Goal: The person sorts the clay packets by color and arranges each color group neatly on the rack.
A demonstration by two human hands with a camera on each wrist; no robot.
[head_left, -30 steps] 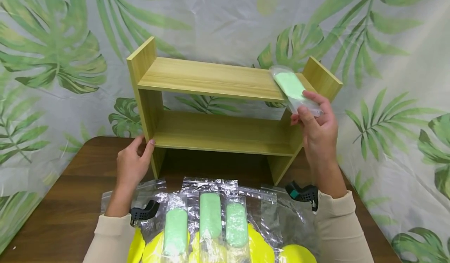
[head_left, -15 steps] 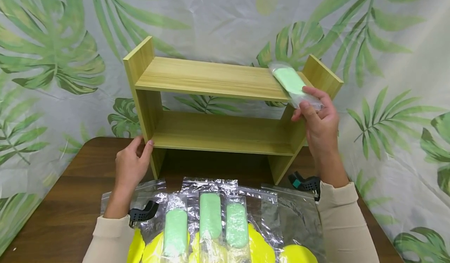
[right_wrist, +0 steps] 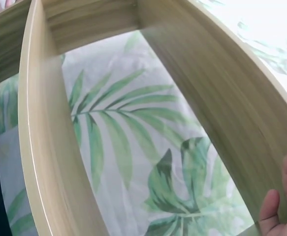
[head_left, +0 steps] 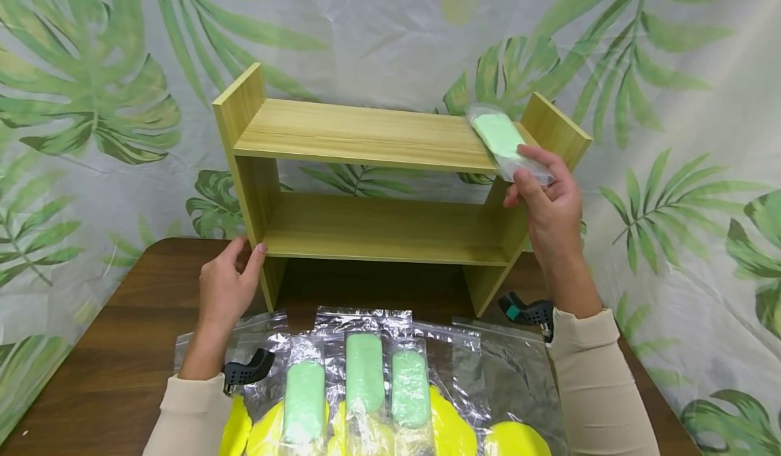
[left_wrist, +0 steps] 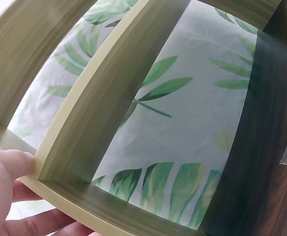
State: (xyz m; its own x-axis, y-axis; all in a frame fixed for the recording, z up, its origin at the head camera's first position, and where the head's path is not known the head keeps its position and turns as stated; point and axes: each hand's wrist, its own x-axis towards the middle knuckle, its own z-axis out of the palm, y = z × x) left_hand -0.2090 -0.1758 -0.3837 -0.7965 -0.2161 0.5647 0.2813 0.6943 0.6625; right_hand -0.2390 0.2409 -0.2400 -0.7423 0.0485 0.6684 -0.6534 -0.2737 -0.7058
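A two-tier wooden shelf rack (head_left: 384, 229) stands on the table in the head view. My left hand (head_left: 228, 280) grips its left side panel near the lower board, thumb on the front edge; in the left wrist view the thumb (left_wrist: 13, 162) and fingers straddle that panel. At the upper board's right end, my right hand (head_left: 552, 202) pinches the near end of a clear bag with a light green slab (head_left: 497, 133) inside. The bag slopes over the board's front edge; whether its far end touches the board, I cannot tell. Only fingertips (right_wrist: 269, 211) show in the right wrist view.
Several clear zip bags lie along the near side of the dark wooden table (head_left: 116, 347). Some hold green slabs (head_left: 365, 372), others yellow flat pieces (head_left: 515, 439). A leaf-print cloth (head_left: 378, 29) hangs behind the rack.
My right hand and forearm have risen slightly, and the bag lies a little flatter over the upper board. The left hand keeps its hold on the side panel.
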